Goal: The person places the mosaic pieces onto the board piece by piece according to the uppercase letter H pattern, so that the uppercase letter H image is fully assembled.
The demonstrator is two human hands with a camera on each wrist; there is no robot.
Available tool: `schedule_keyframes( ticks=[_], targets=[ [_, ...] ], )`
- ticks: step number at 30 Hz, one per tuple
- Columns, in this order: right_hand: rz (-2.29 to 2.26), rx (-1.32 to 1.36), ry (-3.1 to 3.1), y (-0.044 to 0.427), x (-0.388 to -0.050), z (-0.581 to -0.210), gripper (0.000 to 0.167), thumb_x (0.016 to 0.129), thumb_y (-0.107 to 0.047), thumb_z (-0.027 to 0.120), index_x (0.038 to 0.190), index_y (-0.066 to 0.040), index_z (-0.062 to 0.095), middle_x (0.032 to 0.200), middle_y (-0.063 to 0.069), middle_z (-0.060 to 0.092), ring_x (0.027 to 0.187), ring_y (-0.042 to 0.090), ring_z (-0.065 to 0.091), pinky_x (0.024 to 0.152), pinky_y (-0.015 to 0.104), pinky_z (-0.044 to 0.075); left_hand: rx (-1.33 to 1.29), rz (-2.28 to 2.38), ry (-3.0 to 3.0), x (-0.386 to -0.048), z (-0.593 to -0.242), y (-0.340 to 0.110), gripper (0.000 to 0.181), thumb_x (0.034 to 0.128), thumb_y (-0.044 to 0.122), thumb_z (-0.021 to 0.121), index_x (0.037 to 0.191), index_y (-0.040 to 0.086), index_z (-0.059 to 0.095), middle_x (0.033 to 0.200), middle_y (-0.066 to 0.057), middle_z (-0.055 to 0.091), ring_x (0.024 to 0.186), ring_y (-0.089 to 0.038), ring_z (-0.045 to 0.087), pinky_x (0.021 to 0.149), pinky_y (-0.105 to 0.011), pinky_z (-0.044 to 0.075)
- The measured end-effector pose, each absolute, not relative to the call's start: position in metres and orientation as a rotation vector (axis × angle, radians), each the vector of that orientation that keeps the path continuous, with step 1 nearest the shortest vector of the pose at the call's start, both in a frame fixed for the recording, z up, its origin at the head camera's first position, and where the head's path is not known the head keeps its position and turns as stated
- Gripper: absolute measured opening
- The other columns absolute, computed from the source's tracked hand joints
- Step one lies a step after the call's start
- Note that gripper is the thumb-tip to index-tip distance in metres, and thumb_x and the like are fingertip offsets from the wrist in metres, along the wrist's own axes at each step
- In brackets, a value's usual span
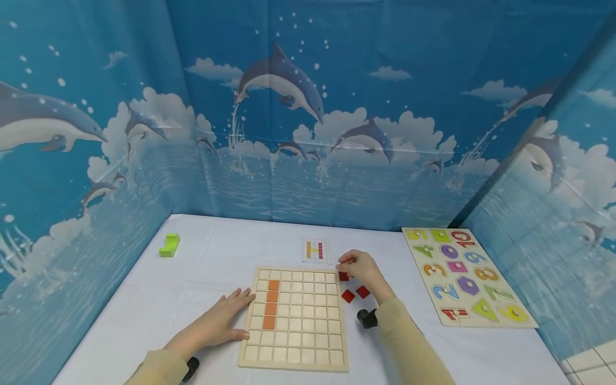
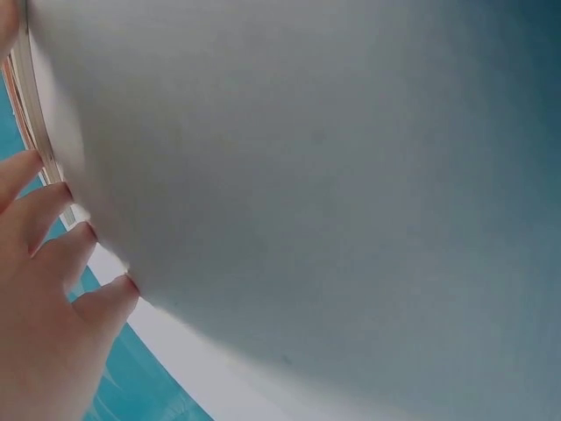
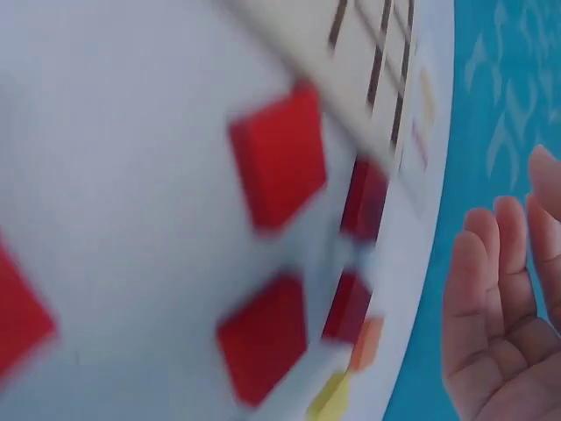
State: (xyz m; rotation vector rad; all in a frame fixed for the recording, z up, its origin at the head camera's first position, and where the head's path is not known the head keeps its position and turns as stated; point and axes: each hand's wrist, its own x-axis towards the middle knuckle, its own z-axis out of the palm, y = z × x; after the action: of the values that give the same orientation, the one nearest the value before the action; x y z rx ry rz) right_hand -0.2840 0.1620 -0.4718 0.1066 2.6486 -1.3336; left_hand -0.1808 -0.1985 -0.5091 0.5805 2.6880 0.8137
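A pale wooden grid board (image 1: 308,325) lies on the white table. Several orange tiles (image 1: 271,309) form a short column in its second column from the left. My left hand (image 1: 222,321) touches the board's left edge with fingers spread; the left wrist view shows its fingertips (image 2: 54,195) by that edge. My right hand (image 1: 362,270) hovers by the board's far right corner, near a red tile (image 1: 344,276) that it partly hides. In the right wrist view its fingers (image 3: 469,281) are loosely bent, apart from the blurred red tiles (image 3: 279,160), with nothing visible in them.
A small pattern card (image 1: 316,252) lies behind the board. A number-and-shape puzzle board (image 1: 428,256) sits at the right, a green block (image 1: 169,245) at the far left. An orange tile (image 3: 366,342) and a yellow tile (image 3: 329,399) show beyond the red ones. Dolphin-print curtains (image 1: 308,176) surround the table.
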Motion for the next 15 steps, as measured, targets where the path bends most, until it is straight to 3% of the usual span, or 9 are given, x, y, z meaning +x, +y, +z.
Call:
schedule_keyframes(
  ticks=[7,15],
  targets=[
    [-1.332,0.179,2.677,0.203,-0.302,-0.480,0.026,0.091,-0.018,0.070,0.110,-0.002,0.063,0.100,0.013,0.068,0.084,0.021,0.062,0.076,0.031,0.056,0.592,0.819,2.694,-0.179,-0.508,-0.198,0.093,0.0768,0.046,0.077,0.149,0.003,0.039,0.158,-0.022,0.031,0.147,-0.046,0.023,0.115,-0.071,0.016],
    [-1.309,0.187,2.668,0.216,-0.309,-0.489,0.034,0.090,-0.022,0.072,0.114,0.000,0.062,0.108,0.016,0.067,0.095,0.026,0.059,0.083,0.034,0.055,0.576,0.814,2.694,-0.180,-0.509,-0.198,0.094,0.0755,0.047,0.078,0.149,0.004,0.039,0.158,-0.022,0.032,0.147,-0.045,0.023,0.116,-0.070,0.017]
  ],
)
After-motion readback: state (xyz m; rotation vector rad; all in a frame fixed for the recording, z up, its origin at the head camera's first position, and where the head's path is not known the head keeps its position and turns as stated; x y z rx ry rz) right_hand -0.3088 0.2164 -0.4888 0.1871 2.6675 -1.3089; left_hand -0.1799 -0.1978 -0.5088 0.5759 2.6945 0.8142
